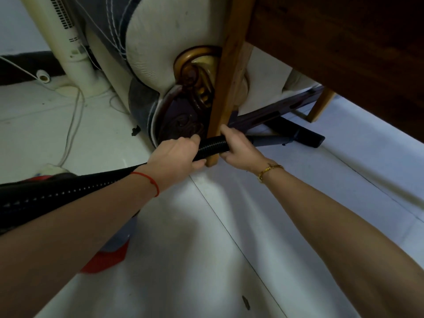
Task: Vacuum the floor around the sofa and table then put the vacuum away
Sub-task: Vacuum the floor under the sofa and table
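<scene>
I grip the ribbed hose (212,146) with left hand (175,154) and right hand (238,149); its axis runs rightward past the table leg (227,88) to the nozzle (305,136), nearer my right

The floor (206,260) is pale, glossy tile with thin dark grout lines running diagonally across it. On it stands the wooden table leg (227,83), its foot set down near the middle of the view, with a second table leg (320,109) farther back to the right. The carved dark base of the sofa (183,120) rests on the floor just left of the near leg. The black vacuum nozzle (307,136) lies flat on the tiles under the table. At left, a white fan base (85,81) stands on the floor, with white cables (73,125) trailing over the tiles to a power strip (51,168). A small dark speck (246,302) lies near the bottom edge.
</scene>
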`<move>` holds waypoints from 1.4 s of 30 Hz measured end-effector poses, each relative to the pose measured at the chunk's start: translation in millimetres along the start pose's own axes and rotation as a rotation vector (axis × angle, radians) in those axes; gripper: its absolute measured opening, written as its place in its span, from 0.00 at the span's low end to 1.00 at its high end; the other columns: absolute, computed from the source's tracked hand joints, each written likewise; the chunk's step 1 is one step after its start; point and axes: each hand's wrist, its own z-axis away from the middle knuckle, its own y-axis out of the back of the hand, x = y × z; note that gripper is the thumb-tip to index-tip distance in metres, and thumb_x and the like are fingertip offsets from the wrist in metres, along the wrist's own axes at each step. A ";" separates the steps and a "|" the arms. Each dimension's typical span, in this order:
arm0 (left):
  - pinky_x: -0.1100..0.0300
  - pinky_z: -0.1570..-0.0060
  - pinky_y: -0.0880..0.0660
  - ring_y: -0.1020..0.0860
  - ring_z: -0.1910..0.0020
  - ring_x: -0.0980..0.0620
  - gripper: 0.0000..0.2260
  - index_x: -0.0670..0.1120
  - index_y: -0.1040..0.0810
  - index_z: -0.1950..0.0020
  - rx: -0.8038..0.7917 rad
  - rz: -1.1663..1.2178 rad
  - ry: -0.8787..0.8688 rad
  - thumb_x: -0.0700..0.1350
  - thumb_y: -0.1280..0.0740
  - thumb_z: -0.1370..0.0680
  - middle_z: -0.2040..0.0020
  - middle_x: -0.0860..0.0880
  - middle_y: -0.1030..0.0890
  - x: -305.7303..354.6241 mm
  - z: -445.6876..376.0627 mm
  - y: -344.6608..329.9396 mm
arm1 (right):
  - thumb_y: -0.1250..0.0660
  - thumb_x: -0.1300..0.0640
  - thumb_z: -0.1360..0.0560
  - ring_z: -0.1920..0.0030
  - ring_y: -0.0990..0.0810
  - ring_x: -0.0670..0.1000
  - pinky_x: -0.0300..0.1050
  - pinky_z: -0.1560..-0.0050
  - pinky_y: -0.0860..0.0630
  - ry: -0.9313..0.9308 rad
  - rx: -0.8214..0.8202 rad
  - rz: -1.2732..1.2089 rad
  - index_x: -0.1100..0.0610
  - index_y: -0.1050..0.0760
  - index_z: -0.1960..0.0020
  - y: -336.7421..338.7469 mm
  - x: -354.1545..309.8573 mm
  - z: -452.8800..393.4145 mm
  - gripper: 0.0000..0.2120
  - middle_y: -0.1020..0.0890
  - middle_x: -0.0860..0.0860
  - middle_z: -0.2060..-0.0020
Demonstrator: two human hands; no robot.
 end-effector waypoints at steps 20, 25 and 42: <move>0.55 0.63 0.30 0.22 0.60 0.45 0.17 0.45 0.31 0.41 0.043 -0.051 -0.094 0.55 0.37 0.22 0.55 0.47 0.22 -36.5 124.7 42.9 | 0.34 0.64 0.33 0.62 0.28 0.50 0.49 0.65 0.29 0.010 0.125 -0.029 0.54 0.35 0.56 -27.4 -126.9 48.1 0.12 0.27 0.50 0.64; 0.56 0.64 0.32 0.21 0.58 0.44 0.15 0.46 0.31 0.45 0.073 -0.058 -0.129 0.56 0.37 0.22 0.54 0.47 0.21 -43.0 154.8 55.9 | 0.33 0.63 0.33 0.62 0.27 0.49 0.48 0.63 0.28 0.023 0.171 -0.034 0.54 0.33 0.56 -30.9 -160.0 62.2 0.10 0.27 0.48 0.64; 0.55 0.66 0.31 0.21 0.60 0.45 0.15 0.48 0.33 0.47 0.140 -0.035 -0.243 0.59 0.38 0.23 0.57 0.49 0.21 -74.5 217.9 76.8 | 0.30 0.57 0.32 0.59 0.26 0.47 0.45 0.59 0.27 -0.019 0.195 -0.012 0.54 0.31 0.54 -37.9 -239.9 93.4 0.11 0.24 0.48 0.61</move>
